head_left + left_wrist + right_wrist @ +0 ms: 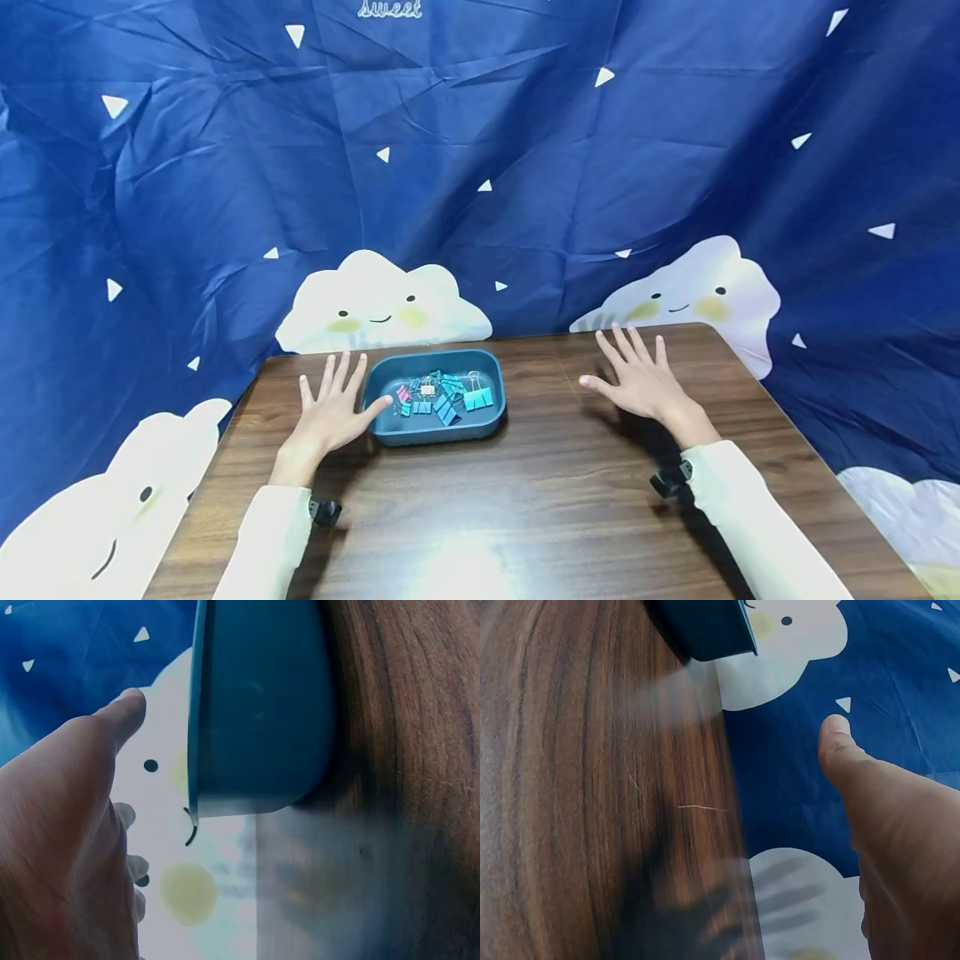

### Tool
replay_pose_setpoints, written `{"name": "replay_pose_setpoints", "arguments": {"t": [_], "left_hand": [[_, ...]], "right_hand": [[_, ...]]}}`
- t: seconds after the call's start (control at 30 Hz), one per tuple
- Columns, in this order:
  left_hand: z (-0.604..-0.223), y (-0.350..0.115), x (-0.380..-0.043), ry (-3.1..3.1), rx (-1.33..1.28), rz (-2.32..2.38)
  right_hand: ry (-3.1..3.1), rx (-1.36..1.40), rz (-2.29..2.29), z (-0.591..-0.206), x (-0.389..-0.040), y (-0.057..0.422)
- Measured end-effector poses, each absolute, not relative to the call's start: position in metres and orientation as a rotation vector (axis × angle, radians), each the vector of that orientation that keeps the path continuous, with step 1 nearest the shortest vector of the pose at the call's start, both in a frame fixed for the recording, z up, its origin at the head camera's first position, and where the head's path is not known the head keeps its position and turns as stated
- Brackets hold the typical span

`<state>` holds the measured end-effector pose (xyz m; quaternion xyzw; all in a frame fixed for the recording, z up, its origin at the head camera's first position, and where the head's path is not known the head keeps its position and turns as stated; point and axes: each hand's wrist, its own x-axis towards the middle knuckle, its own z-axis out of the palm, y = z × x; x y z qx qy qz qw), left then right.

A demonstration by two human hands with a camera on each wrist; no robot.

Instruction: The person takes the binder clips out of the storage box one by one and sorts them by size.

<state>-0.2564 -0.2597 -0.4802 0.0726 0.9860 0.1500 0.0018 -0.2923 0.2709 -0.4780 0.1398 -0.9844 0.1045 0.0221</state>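
A blue-green plastic tray [442, 435] stands near the far edge of the table. Inside it lie several binder clips [447, 410], mostly teal and blue, with a pink one [403, 393] among them. My left hand [330, 417] is spread at the tray's left end, its thumb overlapping the rim in the head view; the left wrist view shows the thumb apart from the tray wall [262, 712]. Well to the right of the tray, my right hand [643, 385] hovers over the table with fingers spread, holding nothing. In the right wrist view its thumb [847, 754] points up, away from the tray's corner [712, 630].
The brown wooden table [555, 500] has a bright glare near its front. Behind it hangs a blue curtain [525, 167] printed with white clouds and triangles. Small black cameras [670, 480] sit on both wrists, below white sleeves.
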Motion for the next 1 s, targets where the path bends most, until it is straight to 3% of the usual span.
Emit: {"name": "replay_pose_setpoints", "arguments": {"t": [0.57,1.0], "left_hand": [[-0.474,-0.248,-0.242,3.122,0.407,0.523],[-0.479,-0.230,-0.233,3.283,0.493,0.505]], "right_hand": [[-2.892,0.542,0.426,-0.471,-0.289,0.243],[-2.749,0.671,0.605,-0.456,-0.288,0.191]]}}
